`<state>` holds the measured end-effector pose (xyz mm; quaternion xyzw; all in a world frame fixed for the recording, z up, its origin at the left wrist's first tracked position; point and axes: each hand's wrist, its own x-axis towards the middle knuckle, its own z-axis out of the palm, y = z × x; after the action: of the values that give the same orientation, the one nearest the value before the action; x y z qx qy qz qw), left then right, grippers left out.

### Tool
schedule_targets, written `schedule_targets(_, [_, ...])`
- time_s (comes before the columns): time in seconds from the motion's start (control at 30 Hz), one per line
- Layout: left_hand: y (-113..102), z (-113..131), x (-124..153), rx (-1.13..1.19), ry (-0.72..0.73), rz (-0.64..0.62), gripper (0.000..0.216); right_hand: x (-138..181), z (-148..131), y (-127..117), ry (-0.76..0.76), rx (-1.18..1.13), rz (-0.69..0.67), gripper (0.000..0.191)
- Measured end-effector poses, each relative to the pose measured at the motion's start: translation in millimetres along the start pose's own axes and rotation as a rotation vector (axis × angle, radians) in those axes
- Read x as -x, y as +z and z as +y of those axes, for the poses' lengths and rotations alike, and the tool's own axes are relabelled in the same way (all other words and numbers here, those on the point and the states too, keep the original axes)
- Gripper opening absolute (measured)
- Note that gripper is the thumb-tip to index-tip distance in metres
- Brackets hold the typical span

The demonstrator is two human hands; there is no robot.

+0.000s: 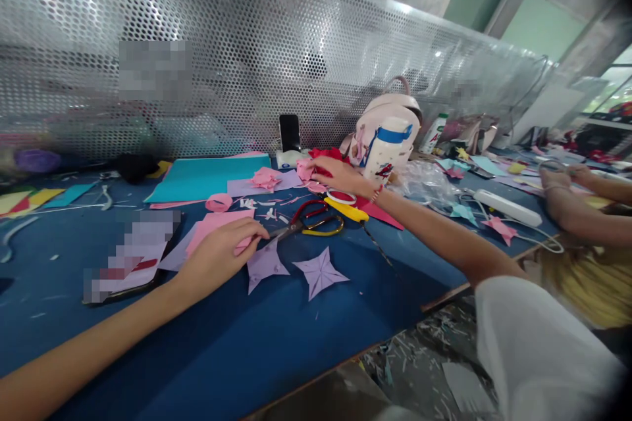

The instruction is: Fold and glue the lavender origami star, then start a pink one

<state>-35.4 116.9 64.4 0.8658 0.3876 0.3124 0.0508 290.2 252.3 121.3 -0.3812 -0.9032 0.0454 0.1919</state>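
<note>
My left hand (222, 255) rests on the blue table (207, 342), its fingers pinched on a pink paper sheet (213, 225). Two lilac paper stars (320, 272) lie just to its right, with red-and-yellow scissors (309, 223) behind them. My right hand (332, 174) reaches far across the table and closes on a crumpled pink paper piece (305, 170) beside red paper (326, 154). A roll of tape (340, 197) lies under that wrist.
A teal sheet (207, 176), a phone (289, 132) on a stand, a white-and-blue bottle (388, 148) and a pink backpack (390, 112) stand by the perforated metal wall. Another person's arms (577, 200) work at the right. Paper scraps litter the table and floor.
</note>
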Motion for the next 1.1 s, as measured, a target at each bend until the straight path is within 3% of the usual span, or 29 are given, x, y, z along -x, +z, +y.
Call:
schedule_targets(0.1, [0,-2,6,-0.046,0.083,0.051,0.03,-53,33,-6,0.166,0.165,0.011,0.042])
schedule_targets(0.2, [0,-4,14,-0.093,0.165,0.079,0.028,-79,53,-3,0.306,0.294,-0.048,0.042])
schedule_targets(0.43, [5,-5,21,-0.116,0.23,0.074,0.027,-68,87,4,0.604,0.508,-0.097,0.041])
schedule_targets(0.63, [3,1,18,-0.052,0.164,0.051,0.029,-65,105,-2,0.647,0.571,-0.061,0.043])
schedule_targets(0.93, [-3,14,12,0.086,0.012,0.086,0.029,-133,133,26,0.678,0.499,-0.051,0.042])
schedule_targets(1.1, [-7,10,16,0.13,-0.066,0.148,0.025,-140,145,37,0.698,0.503,-0.004,0.042])
